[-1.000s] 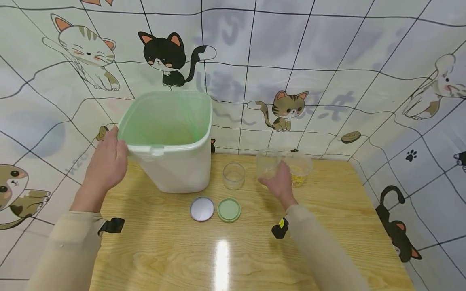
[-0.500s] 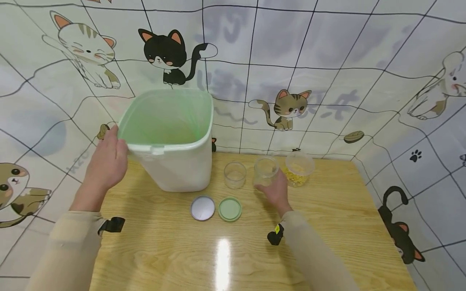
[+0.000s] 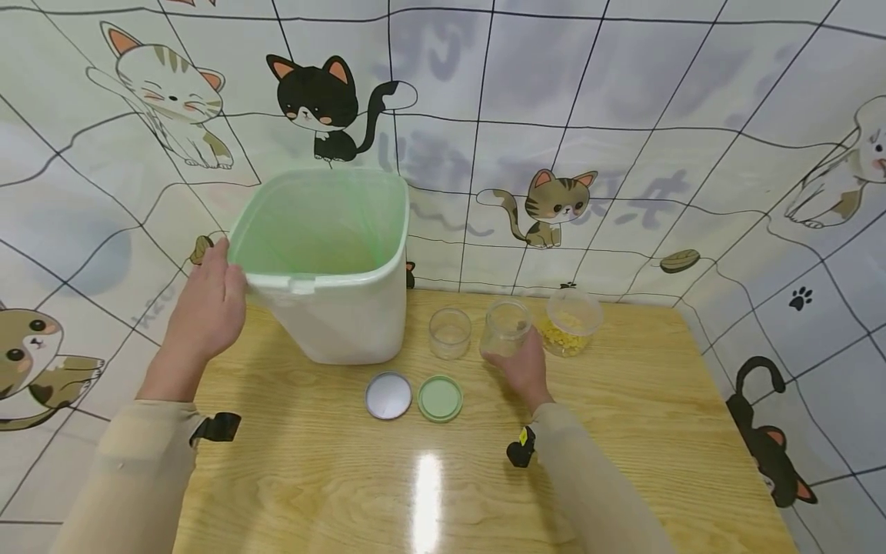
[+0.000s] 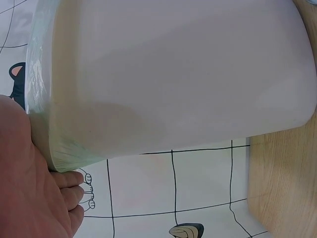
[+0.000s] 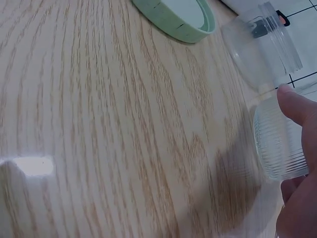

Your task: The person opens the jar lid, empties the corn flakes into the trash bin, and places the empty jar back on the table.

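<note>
At the upper left corner of a white bin (image 3: 339, 327) lined with thin green plastic, my left hand (image 3: 201, 315) grips the rim. The left wrist view shows its palm against the rim and several fingertips (image 4: 73, 194) bent past the corner. My right hand (image 3: 526, 369) holds a clear glass jar (image 3: 504, 331) upright on the table, thumb on its near side. Ribbed sides of this jar (image 5: 277, 141) show in the right wrist view; part of the jar is hidden by the hand.
Left of the held jar stands another clear jar (image 3: 450, 335). A clear tub (image 3: 569, 327) with yellow pieces stands just right of my right hand. A white lid (image 3: 388, 395) and a green lid (image 3: 440, 398) lie on the wooden table (image 3: 325, 477). Cat-patterned wall covering (image 3: 443, 154) rises behind.
Over the last second the right hand has brought the jar down and a little toward me, tilting less, to stand on the table. The left hand and bin have stayed put.
</note>
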Available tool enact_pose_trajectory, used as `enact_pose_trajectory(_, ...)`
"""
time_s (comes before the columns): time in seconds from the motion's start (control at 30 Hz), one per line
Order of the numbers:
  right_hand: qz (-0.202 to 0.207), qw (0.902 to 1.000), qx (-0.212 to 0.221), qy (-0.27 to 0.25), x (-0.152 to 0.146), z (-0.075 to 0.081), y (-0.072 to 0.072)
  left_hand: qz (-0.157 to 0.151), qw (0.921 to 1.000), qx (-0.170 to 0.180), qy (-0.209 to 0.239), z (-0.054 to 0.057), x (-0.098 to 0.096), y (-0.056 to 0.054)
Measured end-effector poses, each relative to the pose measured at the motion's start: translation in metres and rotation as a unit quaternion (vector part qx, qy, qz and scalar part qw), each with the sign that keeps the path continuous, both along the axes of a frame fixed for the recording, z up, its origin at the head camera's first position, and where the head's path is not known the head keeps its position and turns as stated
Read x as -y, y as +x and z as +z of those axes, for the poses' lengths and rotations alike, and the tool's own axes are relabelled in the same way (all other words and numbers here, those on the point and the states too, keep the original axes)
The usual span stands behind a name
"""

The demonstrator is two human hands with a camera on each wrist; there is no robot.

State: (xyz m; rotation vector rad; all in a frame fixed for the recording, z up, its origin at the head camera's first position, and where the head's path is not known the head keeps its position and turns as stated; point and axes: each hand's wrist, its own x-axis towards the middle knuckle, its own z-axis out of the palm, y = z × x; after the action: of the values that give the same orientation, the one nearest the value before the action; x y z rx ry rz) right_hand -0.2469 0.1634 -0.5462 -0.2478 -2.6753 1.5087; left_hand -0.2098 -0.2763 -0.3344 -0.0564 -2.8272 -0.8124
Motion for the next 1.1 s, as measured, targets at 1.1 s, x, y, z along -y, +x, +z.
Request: enact_pose_trajectory(1.1,0.029,0.972,0.127,0.195,-0.095,0.022,0.041,0.003,1.0,0.009,-0.001,0.003,-0.001,0.0)
